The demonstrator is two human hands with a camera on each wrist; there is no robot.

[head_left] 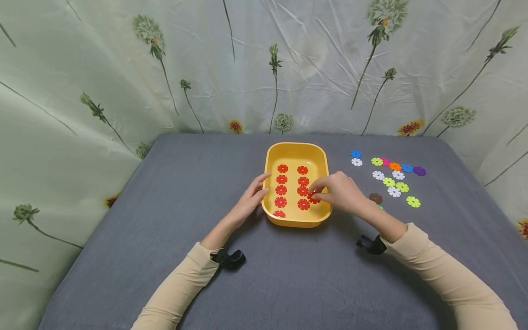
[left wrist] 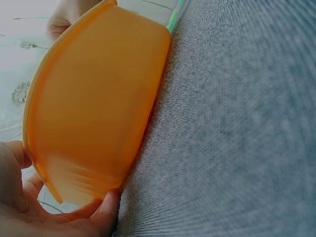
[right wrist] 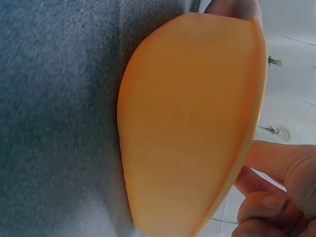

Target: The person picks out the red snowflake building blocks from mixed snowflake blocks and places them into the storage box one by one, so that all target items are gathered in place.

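Observation:
A yellow plastic tub stands on the grey cloth, holding two columns of red notched snowflake discs. My left hand holds the tub's left side; in the left wrist view its fingers spread along the outer wall and rim. Over the right rim reaches my right hand, pinching a red snowflake disc low inside the tub beside the right column. The tub wall hides that disc in the right wrist view, where the thumb and fingers bend over the rim.
Right of the tub lie loose snowflake discs: several lime ones, several white ones, blue, orange, pink, purple and brown. A green one is partly hidden by my right wrist. Behind hangs a dandelion-print curtain.

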